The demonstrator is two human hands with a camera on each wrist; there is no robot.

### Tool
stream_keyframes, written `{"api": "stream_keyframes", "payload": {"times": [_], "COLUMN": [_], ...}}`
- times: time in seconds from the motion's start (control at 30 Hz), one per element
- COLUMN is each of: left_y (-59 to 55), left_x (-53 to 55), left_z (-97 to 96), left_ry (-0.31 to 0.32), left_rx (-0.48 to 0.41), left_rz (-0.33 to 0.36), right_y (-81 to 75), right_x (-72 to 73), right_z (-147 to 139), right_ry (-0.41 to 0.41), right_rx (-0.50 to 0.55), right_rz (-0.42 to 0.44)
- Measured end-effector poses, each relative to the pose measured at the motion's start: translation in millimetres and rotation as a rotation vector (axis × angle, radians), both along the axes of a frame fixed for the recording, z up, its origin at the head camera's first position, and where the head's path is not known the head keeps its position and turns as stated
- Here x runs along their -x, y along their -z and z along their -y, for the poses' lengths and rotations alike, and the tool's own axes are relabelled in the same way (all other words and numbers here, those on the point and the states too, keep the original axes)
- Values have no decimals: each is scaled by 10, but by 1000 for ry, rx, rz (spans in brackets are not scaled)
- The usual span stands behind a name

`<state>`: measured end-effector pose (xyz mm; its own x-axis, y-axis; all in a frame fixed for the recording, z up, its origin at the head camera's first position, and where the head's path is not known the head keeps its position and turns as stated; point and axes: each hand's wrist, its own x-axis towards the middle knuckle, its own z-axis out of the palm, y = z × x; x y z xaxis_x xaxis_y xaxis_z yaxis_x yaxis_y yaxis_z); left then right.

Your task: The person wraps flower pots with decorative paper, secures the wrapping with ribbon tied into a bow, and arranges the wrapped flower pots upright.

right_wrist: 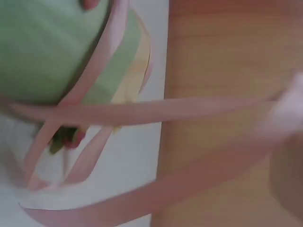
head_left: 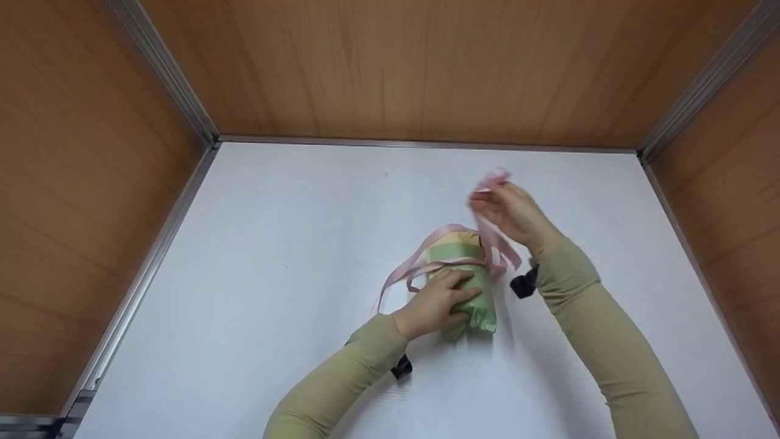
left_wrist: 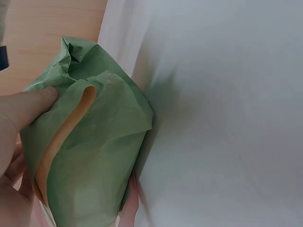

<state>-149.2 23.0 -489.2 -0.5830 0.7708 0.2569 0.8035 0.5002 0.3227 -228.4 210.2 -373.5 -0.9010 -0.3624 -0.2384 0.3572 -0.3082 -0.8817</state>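
Observation:
A bundle wrapped in green and cream paper (head_left: pixel 458 250) lies on the white table, its gathered green end toward the person. My left hand (head_left: pixel 431 305) grips it, fingers over the top and, in the left wrist view, thumb on the green paper (left_wrist: pixel 94 156). Pink ribbon (head_left: pixel 463 261) crosses the wrap, with a long loose length trailing to the left. Beyond the bundle on the right, my raised right hand (head_left: pixel 510 212) pinches more of the ribbon. In the right wrist view, the ribbon (right_wrist: pixel 137 112) stretches from the bundle toward that hand, which is blurred.
The white tabletop (head_left: pixel 292 231) is enclosed by a wooden back panel (head_left: pixel 390 73) and wooden side panels with metal edges. A small green and pink bit (right_wrist: pixel 71 137) pokes out beside the wrap. Dark wrist devices (head_left: pixel 524 284) sit under the sleeves.

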Motion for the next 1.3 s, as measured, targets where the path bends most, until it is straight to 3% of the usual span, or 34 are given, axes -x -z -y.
{"api": "stream_keyframes", "payload": {"times": [0.1, 0.17, 0.2, 0.27, 0.33, 0.53, 0.67, 0.77, 0.87, 1.07, 1.3], "left_y": [16, 16, 13, 5, -1, -15, -17, -6, 4, 24, 27], "left_x": [-18, -23, -20, -11, -6, -1, -8, -15, -18, -12, -6], "left_z": [-10, -18, -19, -17, -6, 38, 54, 77, 97, 128, 102], "left_ry": [7, 15, 18, 19, 16, 3, -4, -5, -11, -21, -17], "left_rx": [-8, -14, -19, -28, -28, -16, -9, -5, 1, -13, -19], "left_rz": [-9, -14, -14, -12, -7, 11, 16, 17, 10, -11, -18], "right_y": [-153, -242, -262, -249, -162, 344, 648, 796, 846, 784, 679], "right_x": [-74, -136, -148, -158, -147, -124, -171, -230, -270, -232, -136], "right_z": [329, 395, 384, 304, 172, -298, -515, -563, -493, -187, 45], "right_ry": [-435, -616, -651, -625, -538, -248, -139, -117, -134, -166, -169], "right_rx": [-252, -412, -476, -576, -633, -727, -796, -828, -826, -876, -1008], "right_rz": [-186, -302, -340, -368, -370, -319, -279, -283, -321, -411, -434]}}
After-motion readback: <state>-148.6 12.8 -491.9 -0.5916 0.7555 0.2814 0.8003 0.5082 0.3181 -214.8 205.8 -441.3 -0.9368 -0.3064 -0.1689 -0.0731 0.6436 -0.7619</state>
